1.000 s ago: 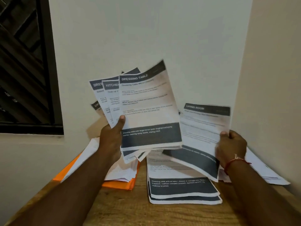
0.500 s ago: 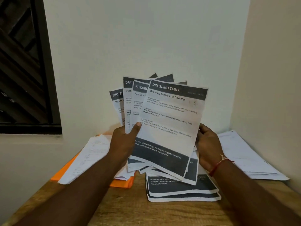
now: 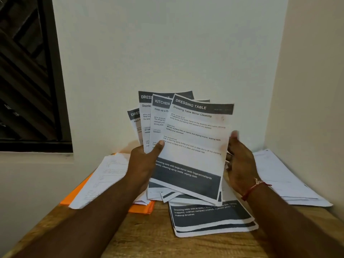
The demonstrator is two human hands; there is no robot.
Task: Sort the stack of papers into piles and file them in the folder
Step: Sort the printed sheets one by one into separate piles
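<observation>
Head view: thin printed sheets with dark header and footer bands, the fanned papers (image 3: 193,146), stand upright above the middle of the wood-grained counter (image 3: 163,243). The left hand (image 3: 143,164) grips their lower left, thumb pressed across the front sheet, fingers hidden behind. The right hand (image 3: 242,164) holds loosely straight fingers at that sheet's right edge, clamped on nothing. A printed pile (image 3: 210,218) lies flat below. An orange folder (image 3: 74,194) under loose white sheets (image 3: 104,175) lies along the left edge. A white pile (image 3: 283,175) fills the far right corner.
</observation>
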